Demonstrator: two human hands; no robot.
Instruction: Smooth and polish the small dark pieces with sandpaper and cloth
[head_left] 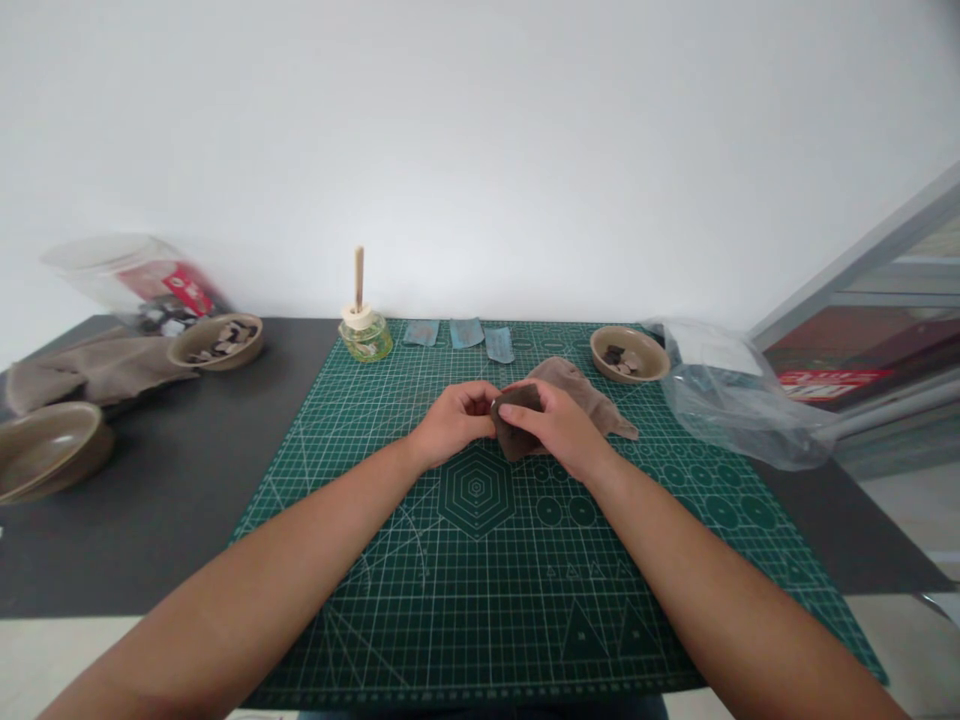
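Above the middle of the green cutting mat [337, 480], a small dark brown, soft-looking flat piece [513, 440] is held tilted between my hands. My right hand [562, 425] grips it, the thumb lying across its face and the fingers behind. At its left edge my left hand [456, 422] is closed in a pinch; what lies between those fingertips is too small to make out. A crumpled light brown cloth [585, 390] lies on the mat just behind my right hand, partly hidden by it.
Blue sachets [466, 333] and a yellow-green bottle with sticks [365, 335] stand along the back. Bowls with small dark pieces sit right [630, 355] and left [217, 342]. Far left are another bowl [52, 450] and brown cloth [97, 368]; a plastic bag [735, 390] lies right.
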